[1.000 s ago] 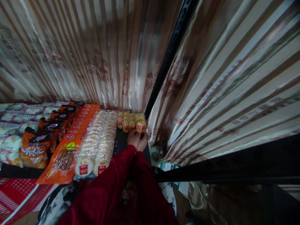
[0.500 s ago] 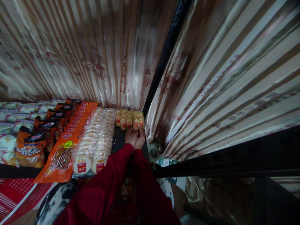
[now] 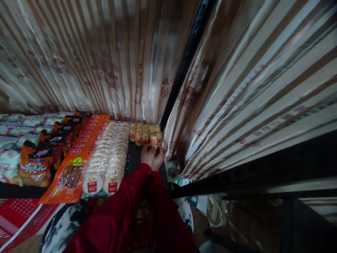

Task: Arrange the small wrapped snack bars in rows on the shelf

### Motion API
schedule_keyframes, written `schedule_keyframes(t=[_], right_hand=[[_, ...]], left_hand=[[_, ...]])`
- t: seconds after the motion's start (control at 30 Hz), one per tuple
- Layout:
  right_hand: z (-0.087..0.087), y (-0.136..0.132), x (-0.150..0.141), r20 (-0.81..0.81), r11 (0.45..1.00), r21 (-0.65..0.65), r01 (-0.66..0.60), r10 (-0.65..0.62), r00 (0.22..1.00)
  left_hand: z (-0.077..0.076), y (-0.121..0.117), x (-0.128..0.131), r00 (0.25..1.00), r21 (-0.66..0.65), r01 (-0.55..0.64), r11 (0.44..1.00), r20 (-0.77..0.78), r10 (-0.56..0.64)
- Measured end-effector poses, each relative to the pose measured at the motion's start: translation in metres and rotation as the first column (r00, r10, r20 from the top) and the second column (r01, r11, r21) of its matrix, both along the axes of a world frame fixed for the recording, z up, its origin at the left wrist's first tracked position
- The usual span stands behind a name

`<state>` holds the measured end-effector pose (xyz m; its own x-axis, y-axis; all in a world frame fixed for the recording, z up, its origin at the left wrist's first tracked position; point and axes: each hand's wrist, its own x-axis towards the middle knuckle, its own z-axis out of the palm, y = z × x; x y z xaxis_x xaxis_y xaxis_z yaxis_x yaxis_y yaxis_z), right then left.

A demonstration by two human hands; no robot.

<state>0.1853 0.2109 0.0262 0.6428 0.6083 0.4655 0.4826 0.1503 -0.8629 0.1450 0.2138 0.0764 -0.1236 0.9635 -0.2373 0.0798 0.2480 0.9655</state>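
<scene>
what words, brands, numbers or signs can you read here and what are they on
No text is clear enough to quote.
Orange-and-black bag: large white lettering, blurred.
Orange packs: oval logos, too small.
Round white packs: red labels, blurred.
Small yellow packs: red labels, too small.
White bags: print, blurred.
Curtain: printed characters, blurred.

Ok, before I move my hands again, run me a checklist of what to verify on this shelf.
1. Grip on the small red-labelled yellow packet: ok, left hand and right hand meet at its lower end.
2. Label facing outward: ok, it faces the person.
3. Packet's base resting on the flat black shelf: cannot tell, the hands hide it.
4. Neighbouring small yellow packets upright: ok, they stand in rows.
5. Left dark-red fabric sleeve clear of the round white snacks in clear plastic: cannot tell, their edges meet in view.
</scene>
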Motion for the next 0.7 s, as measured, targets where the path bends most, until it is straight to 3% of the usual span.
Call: schedule_keyframes(t=[0.2, 0.43, 0.53, 0.7], right_hand=[[0.016, -0.013, -0.002, 0.01, 1.0, -0.021, -0.018, 0.018, 1.0], [0.036, -0.032, -0.001, 0.209, 0.994, -0.07, -0.08, 0.093, 0.973], [0.041, -0.037, 0.002, 0.251, 0.986, -0.081, -0.147, 0.163, 0.954], [0.049, -0.039, 0.003, 0.263, 0.978, -0.073, -0.193, 0.206, 0.943]], left_hand=[[0.006, -0.007, -0.012, 0.988, -0.017, -0.024, 1.0, -0.151, 0.021], [0.041, -0.033, -0.023, 0.937, 0.016, -0.032, 0.999, -0.348, 0.036], [0.048, -0.039, -0.027, 0.916, 0.069, 0.047, 0.997, -0.4, -0.015], [0.046, -0.034, -0.032, 0.902, 0.135, 0.201, 0.97, -0.411, -0.13]])
